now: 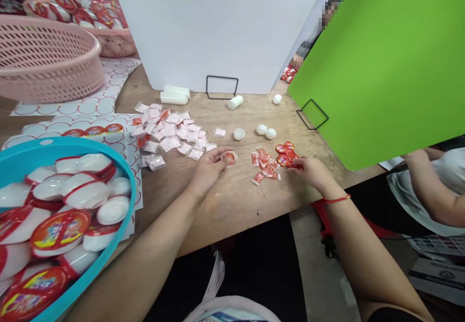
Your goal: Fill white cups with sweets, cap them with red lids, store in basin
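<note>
My left hand holds a small clear plastic cup between thumb and fingers, just above the wooden table. Inside the cup lies a red item, partly hidden by my thumb. At the right, my right hand is closed at the edge of a pile of round red printed lids, with the red rim of one lid at its fingertips. Small red sachets lie between both hands. Beyond my left hand spreads a heap of white-pink sachets. An empty cup and two white cups stand farther back.
A blue basket of filled white-and-red containers stands at left; pink baskets are behind it. Stacked cups lie near a white board. A green board stands at right, with another person's arm beyond.
</note>
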{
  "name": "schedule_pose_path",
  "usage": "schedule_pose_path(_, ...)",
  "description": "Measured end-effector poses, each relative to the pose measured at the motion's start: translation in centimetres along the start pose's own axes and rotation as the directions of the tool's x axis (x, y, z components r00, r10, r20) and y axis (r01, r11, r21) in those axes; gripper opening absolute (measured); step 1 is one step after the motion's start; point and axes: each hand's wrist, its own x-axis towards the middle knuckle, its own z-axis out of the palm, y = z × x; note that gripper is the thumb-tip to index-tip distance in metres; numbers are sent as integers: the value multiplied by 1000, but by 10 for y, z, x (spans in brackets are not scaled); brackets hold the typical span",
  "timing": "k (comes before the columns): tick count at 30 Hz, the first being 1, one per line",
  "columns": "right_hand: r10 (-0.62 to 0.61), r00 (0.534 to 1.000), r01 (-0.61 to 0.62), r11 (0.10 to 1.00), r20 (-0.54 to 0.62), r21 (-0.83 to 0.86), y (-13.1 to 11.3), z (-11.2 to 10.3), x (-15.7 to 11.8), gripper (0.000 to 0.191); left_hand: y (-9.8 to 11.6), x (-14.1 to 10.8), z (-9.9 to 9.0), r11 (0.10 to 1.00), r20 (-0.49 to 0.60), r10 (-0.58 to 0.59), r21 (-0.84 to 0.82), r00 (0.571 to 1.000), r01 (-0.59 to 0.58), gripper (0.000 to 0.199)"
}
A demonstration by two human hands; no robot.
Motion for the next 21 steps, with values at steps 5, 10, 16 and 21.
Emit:
schedule_pose_path(5, -141, 911, 297, 876, -388, 380, -69, -14, -9, 19, -2, -1, 2, 999, 41, 2, 35, 999, -4, 42)
schedule_pose_path(10, -427, 772, 620, 672, -471, 406, -156, -4, -4, 29, -1, -5, 5, 999, 109, 32, 33, 994, -36, 33)
schedule_pose_path(16, -633, 650, 760, 559, -422, 332, -171, 20, 7, 37, 1, -6, 5, 996, 65, -12, -92, 998, 18, 31)
schedule_pose_path(21, -546, 706, 707, 581, -450, 404, -158, 21, 13, 30, 9, -10, 4, 990, 158, -54, -119, 986, 73, 47)
